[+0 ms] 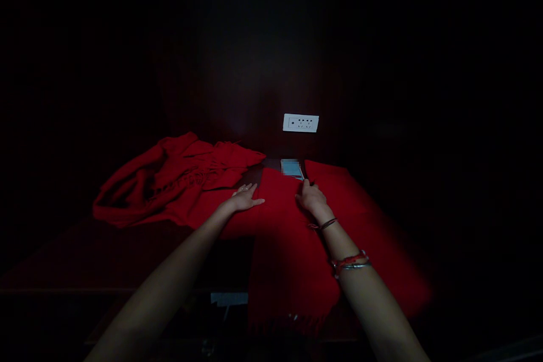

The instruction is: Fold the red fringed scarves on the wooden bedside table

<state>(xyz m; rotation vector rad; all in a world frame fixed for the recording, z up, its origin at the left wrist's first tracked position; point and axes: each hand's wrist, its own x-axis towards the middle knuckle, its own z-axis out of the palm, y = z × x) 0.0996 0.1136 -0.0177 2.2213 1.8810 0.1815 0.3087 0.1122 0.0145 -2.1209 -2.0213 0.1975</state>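
Observation:
A long red scarf [282, 237] with a fringed near end lies flat, its fringe hanging over the table's front edge. My left hand [246, 198] rests palm down at its left edge, fingers spread, a ring on one finger. At the far right corner of this scarf is my right hand [313, 198], its fingers curled in on the cloth edge; the fingertips are partly hidden. More red cloth [360, 220] lies flat beneath and beyond my right forearm. To the left, a rumpled red fringed cloth [169, 181] is heaped.
A white socket plate [301, 123] is on the dark wall behind the table. Against the wall lies a pale blue flat item [291, 168], partly blurred. Below the dark table edge [127, 291] a pale object [229, 298] shows. Most surroundings are too dark to make out.

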